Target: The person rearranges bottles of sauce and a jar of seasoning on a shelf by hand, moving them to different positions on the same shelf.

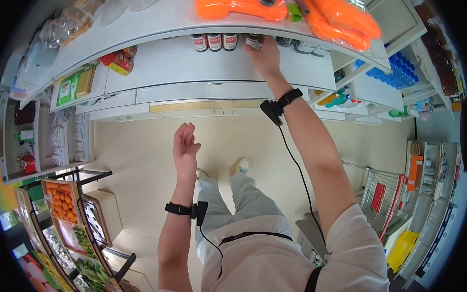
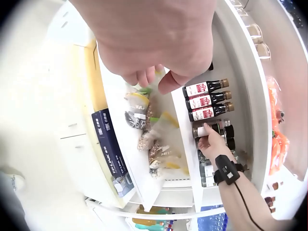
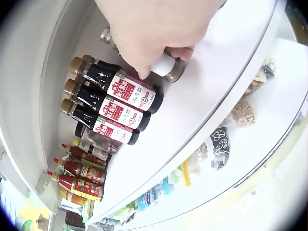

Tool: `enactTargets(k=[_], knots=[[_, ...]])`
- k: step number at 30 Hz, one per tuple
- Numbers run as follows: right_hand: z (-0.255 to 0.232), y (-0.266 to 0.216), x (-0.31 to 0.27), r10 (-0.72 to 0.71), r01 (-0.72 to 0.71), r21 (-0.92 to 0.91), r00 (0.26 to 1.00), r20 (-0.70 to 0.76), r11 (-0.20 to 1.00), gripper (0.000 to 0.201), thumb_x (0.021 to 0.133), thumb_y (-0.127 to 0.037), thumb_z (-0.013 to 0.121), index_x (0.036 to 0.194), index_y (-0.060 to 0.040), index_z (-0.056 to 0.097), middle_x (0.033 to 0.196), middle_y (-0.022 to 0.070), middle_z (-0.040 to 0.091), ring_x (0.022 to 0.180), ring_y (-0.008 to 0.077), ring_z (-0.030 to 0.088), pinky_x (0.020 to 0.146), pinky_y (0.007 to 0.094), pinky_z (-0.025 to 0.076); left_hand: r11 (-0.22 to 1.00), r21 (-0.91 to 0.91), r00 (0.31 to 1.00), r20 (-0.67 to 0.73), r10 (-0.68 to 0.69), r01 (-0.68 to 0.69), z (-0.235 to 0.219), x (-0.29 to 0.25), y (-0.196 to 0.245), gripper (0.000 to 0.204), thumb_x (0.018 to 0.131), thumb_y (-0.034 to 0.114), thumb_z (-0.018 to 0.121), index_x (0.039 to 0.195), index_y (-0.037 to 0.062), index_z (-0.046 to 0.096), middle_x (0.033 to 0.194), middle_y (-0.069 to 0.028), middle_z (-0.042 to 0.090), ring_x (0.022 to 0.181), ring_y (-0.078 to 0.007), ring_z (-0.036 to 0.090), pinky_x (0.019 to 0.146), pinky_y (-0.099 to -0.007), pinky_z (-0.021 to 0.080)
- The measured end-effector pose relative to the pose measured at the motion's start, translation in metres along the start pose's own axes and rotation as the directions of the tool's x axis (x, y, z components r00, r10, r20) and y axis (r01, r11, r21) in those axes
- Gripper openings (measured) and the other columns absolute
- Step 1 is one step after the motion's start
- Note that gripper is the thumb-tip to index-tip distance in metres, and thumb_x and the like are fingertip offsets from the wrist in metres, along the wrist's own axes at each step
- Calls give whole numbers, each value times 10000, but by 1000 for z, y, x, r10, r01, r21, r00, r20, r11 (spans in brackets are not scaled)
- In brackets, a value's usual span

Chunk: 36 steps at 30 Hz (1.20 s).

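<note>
My right hand [image 1: 264,56] reaches onto the shelf under the upper board and grips a small glass bottle [image 3: 166,66] with a white label. In the right wrist view, thumb and fingers are around its sides, and the palm hides much of it. Right beside it stand dark soy sauce bottles [image 3: 122,98] with red and white labels, three of them in the front. My left hand [image 1: 185,142] hangs in front of the shelving, fingers loosely bent and holding nothing. In the left wrist view it overlaps a lower shelf of bagged dry goods [image 2: 144,120].
Orange plastic-wrapped packs [image 1: 239,6] lie on the board above my right hand. Red sauce bottles [image 3: 79,168] stand farther along the shelf. Behind me on the right is a shopping cart [image 1: 381,192]; a produce rack with oranges [image 1: 62,201] stands at left.
</note>
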State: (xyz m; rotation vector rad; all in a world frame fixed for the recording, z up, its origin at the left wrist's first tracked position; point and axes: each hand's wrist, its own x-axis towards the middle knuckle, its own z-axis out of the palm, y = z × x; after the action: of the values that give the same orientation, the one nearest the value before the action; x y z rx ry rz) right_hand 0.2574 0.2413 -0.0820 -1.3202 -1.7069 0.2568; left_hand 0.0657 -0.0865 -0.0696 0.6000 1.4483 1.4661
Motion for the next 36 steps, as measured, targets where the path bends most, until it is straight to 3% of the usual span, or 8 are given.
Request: enactTargets(k=[3, 6, 10, 23, 29, 31, 33, 36], knots=[[12, -2, 14, -37, 33, -55, 996, -77, 998, 578, 807, -273, 842, 1227, 28, 583, 975, 160, 731, 925, 327, 718, 822, 402, 571, 999, -24, 999, -20, -48, 48, -9, -10, -11, 689, 842, -133, 467, 1507, 43, 423, 1497, -127, 519, 1444, -238, 456, 1191, -361, 345], [12, 2, 17, 143, -148, 19, 976, 165, 989, 520, 791, -278, 856, 1151, 27, 636, 1018, 196, 741, 980, 354, 716, 846, 418, 568, 993, -40, 993, -29, -116, 115, -17, -20, -18, 679, 849, -126, 470, 1505, 44, 425, 1479, -117, 534, 1425, -234, 476, 1174, -354, 361], [12, 3, 14, 110, -111, 5, 987, 116, 994, 476, 773, -282, 870, 1075, 26, 667, 1037, 213, 744, 1000, 356, 714, 863, 426, 567, 993, -53, 993, -40, -112, 110, -26, -21, -26, 677, 852, -120, 473, 1505, 54, 429, 1478, -109, 536, 1416, -233, 485, 1163, -350, 372], [-24, 3, -22, 70, -67, -42, 994, 79, 997, 572, 789, -248, 857, 1225, 14, 597, 1099, 166, 668, 959, 326, 653, 844, 407, 556, 993, 50, 993, 38, -113, 112, -24, -21, -17, 611, 915, -65, 519, 1504, 77, 437, 1464, -100, 545, 1393, -231, 497, 1128, -353, 404], [-122, -3, -152, 63, -80, 54, 964, 259, 995, 497, 847, -127, 797, 1274, -33, 561, 1000, 102, 580, 834, 227, 591, 769, 350, 535, 979, 134, 988, 14, -155, 151, -65, -52, 7, 597, 930, -55, 513, 1507, 72, 432, 1462, -113, 543, 1398, -242, 493, 1134, -352, 399], [-160, -5, -218, 173, -243, 154, 913, 369, 958, 500, 832, -79, 777, 1280, -36, 558, 992, 114, 576, 826, 261, 569, 771, 380, 521, 974, 161, 986, 13, -164, 160, -85, -63, 13, 594, 933, -53, 513, 1508, 70, 431, 1463, -117, 542, 1399, -246, 492, 1135, -352, 398], [-197, 0, -291, 322, -395, 84, 838, 442, 915, 517, 830, -96, 775, 1295, -42, 555, 1012, 112, 588, 851, 247, 595, 789, 365, 536, 969, 166, 983, -16, -185, 186, -114, -73, 13, 586, 940, -47, 513, 1510, 54, 424, 1467, -132, 537, 1405, -259, 488, 1145, -358, 392], [-239, 15, -416, 661, -634, -233, 606, 443, 738, 572, 824, -159, 798, 1325, -45, 546, 1060, 143, 653, 924, 262, 661, 821, 383, 558, 967, 143, 977, -3, -214, 213, -135, -77, 10, 578, 945, -40, 513, 1510, 41, 419, 1471, -147, 533, 1411, -271, 483, 1155, -364, 387]])
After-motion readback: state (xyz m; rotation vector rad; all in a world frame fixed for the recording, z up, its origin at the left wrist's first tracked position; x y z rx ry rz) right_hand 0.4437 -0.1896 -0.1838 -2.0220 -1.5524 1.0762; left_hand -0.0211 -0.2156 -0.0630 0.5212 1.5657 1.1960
